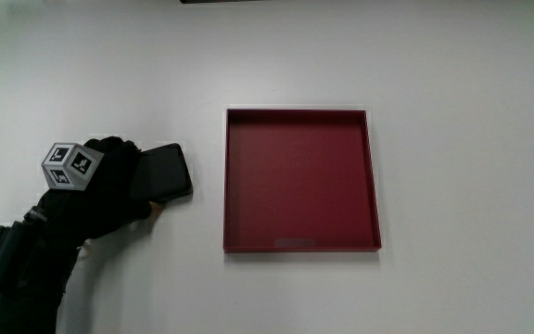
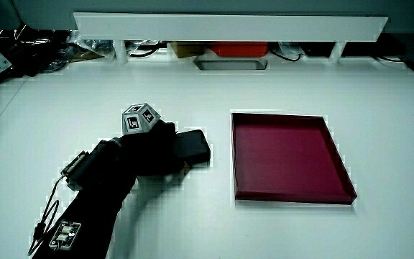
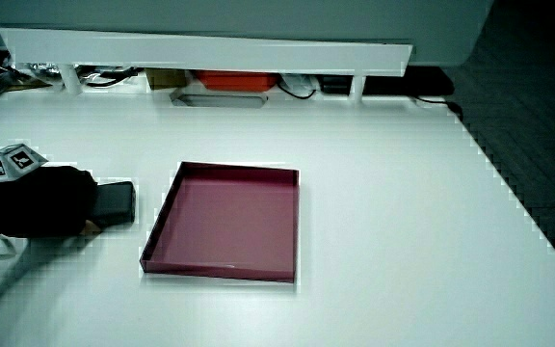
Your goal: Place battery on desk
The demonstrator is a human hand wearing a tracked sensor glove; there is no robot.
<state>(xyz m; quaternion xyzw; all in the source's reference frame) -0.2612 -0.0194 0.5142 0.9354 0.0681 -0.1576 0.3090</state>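
The hand (image 1: 100, 190) grips a black battery (image 1: 163, 173) on the white table (image 1: 452, 111), beside the red tray (image 1: 301, 243). Only both side views show the white partition (image 2: 228, 27) and cluttered cables (image 2: 27, 39).

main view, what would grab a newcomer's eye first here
The dark red square tray stands out most on the white table, and nothing lies in it. Beside it is the black gloved hand with a patterned cube on its back, its fingers holding a flat black battery low at the table surface, between the hand and the tray.
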